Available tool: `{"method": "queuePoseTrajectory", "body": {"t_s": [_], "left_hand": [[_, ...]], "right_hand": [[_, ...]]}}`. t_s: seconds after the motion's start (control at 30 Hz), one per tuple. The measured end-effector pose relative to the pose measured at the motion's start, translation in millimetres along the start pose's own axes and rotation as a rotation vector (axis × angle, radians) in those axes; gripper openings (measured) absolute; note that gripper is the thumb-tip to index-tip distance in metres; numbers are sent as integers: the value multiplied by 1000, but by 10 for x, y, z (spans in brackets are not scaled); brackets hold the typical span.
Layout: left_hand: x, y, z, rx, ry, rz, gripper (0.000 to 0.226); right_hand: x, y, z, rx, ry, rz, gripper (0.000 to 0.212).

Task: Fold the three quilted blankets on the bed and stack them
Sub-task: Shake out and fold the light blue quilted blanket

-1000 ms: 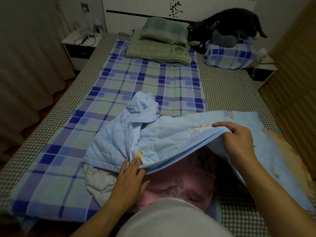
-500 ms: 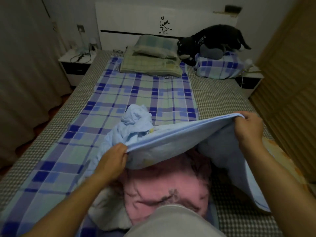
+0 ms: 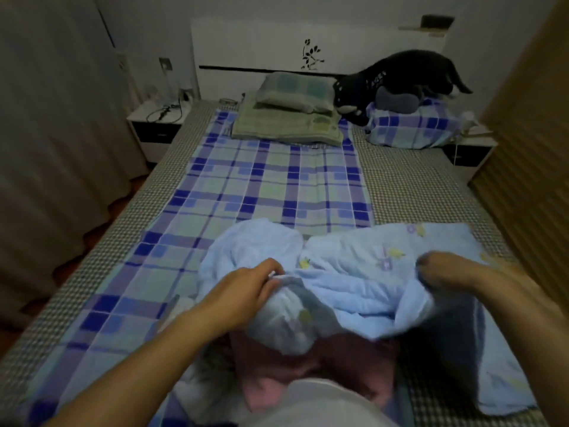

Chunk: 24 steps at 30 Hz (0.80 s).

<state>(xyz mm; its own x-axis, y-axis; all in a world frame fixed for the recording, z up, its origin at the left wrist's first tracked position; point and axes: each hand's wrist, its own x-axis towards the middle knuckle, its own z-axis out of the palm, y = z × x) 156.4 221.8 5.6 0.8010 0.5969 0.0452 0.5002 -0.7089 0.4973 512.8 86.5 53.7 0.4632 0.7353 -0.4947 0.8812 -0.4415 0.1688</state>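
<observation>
Gripping the light-blue quilted blanket (image 3: 354, 272) along its near edge, both hands hold it bunched at the foot of the bed (image 3: 409, 192). The left hand (image 3: 246, 288) pinches a gathered corner, fingers curled round the cloth; the right hand (image 3: 443, 271) is blurred, but its fingers look closed over a raised fold. To do this step well, it seems best to find two true corners, draw the hands well apart, and lift until the cloth hangs flat — only then bring edge to edge. As it lies, the blanket is twisted, with a lump toward its far left.

The fabric is soft, padded and stitched in a quilted grid, printed with small yellow and purple flowers. Beneath it lies a crumpled pink blanket (image 3: 308, 365), and a pale white one (image 3: 197, 380) shows at the left — neither yet folded. All three rest on a blue-and-green plaid sheet (image 3: 261, 186).
</observation>
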Motion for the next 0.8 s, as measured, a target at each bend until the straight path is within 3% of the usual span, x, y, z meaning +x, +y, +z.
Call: {"method": "queuePoseTrajectory", "body": {"t_s": [0.07,0.1,0.17,0.23,0.3,0.37,0.47,0.57,0.63,0.7,0.8], "left_hand": [[-26,212,124,-38,-92,103,32],[-49,324,179,-29,-122,173,31],[-96,487,288,-45,-125,283,32],[-78,598,349,-165,-45,278,30],[-35,615,372,-358,9,131,24],[-3,522,373,-391,-75,45,30],[-11,319,329,-18,-344,146,46],[85,51,233,267,-403,257,53],[217,-202,102,394,-413,249,48],[370,-495,-88,574,-390,210,32],[531,-975,-291,714,-345,83,12]], "right_hand": [[-212,-221,2,-170,-324,-121,52],[-319,-335,-8,-114,-386,-207,69],[-485,-617,-32,224,-386,-483,87],[-582,-982,44,559,-397,-664,70],[-530,-1253,326,603,-204,-702,34],[-475,-1279,514,665,-29,-632,15],[-496,-1045,433,721,38,-655,30],[-547,-800,242,873,247,-584,44],[-509,-661,159,963,517,-409,53],[-440,-576,109,1013,769,-193,47],[-314,-505,57,1075,1001,54,37]]}}
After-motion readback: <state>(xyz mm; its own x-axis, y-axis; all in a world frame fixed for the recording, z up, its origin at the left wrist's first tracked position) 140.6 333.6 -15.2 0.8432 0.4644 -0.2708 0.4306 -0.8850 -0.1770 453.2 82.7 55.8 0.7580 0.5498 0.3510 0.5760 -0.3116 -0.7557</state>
